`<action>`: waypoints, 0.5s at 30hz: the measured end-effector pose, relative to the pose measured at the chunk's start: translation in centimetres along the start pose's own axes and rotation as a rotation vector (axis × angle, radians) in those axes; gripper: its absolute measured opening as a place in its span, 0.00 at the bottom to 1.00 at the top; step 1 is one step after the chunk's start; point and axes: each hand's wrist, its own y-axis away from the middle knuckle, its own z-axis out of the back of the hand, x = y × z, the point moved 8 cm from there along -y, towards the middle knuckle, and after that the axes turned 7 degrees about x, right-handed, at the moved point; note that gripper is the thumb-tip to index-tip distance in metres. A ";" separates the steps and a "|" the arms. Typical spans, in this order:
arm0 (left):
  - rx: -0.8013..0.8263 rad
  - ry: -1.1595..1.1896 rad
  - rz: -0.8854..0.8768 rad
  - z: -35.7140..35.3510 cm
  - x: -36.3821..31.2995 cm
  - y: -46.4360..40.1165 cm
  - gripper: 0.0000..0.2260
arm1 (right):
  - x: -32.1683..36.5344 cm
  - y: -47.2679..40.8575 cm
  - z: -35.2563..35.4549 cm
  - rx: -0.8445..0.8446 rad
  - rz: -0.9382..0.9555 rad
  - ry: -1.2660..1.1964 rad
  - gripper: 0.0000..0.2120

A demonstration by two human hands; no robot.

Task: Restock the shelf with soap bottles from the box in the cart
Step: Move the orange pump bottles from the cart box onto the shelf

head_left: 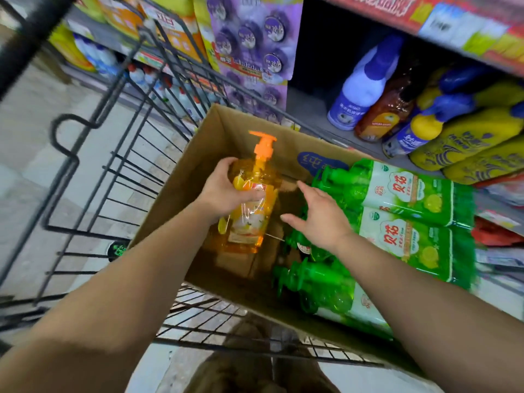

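Over the open cardboard box [181,177] in the wire cart [93,154], the left hand [226,191] grips an orange pump soap bottle [252,205] around its shoulder, fingers curled on it. Beside it, the right hand [320,219] hovers with fingers spread, holding nothing, above green soap bottles [402,211] lying in the box. Just right of the cart, the shelf [312,109] holds yellow and white bottles.

Left hand [224,191] gripping orange soap bottle [251,211] over box [198,154], right hand [320,219] open
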 end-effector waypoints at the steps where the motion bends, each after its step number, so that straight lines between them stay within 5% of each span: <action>1: -0.020 0.022 -0.040 0.4 -1.5 0.7 0.49 | 0.1 0.3 0.2 0.002 -0.006 -0.029 0.42; 8: -0.019 0.126 -0.320 -2.9 -14.1 6.2 0.41 | 0.4 4.5 2.8 0.059 0.061 -0.337 0.44; 15: 0.028 0.149 -0.587 -16.5 -26.1 12.6 0.36 | -7.8 16.1 12.6 -0.258 0.185 -0.564 0.36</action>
